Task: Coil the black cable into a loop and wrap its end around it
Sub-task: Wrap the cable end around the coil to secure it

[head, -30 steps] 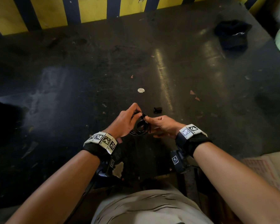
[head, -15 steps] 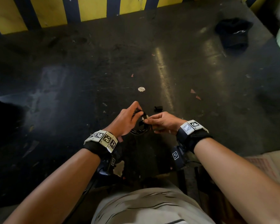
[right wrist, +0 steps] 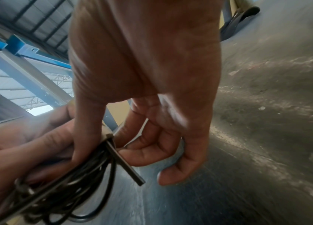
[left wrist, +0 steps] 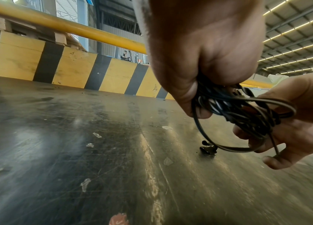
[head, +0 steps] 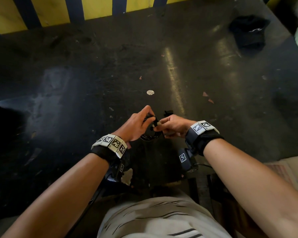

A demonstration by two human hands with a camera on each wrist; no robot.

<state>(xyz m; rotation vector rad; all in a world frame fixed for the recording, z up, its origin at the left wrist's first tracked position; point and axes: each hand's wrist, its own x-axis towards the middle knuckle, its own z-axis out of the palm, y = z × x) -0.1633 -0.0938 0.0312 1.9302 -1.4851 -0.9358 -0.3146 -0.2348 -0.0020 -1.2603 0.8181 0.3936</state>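
The black cable [head: 149, 135] is bunched into a small coil held above the dark table [head: 76, 100]. My left hand [head: 138, 122] grips the coil at its top, fingers curled round the strands [left wrist: 234, 109]. My right hand [head: 170, 126] pinches the cable's plug end [right wrist: 124, 162] between thumb and forefinger, right against the coil [right wrist: 61, 190]. A thin strand runs down past the right fingers [left wrist: 274, 146]. The hands almost touch.
A small black scrap [head: 168, 112] and a white disc [head: 150, 92] lie just beyond the hands. A black cap [head: 249, 34] lies at the far right. A yellow and black striped barrier [head: 96, 9] closes the far edge. Cloth [head: 291, 169] lies at the near right.
Both hands have lifted slightly away from me with the coil. The right hand has drawn the plug end up toward the top of the coil.
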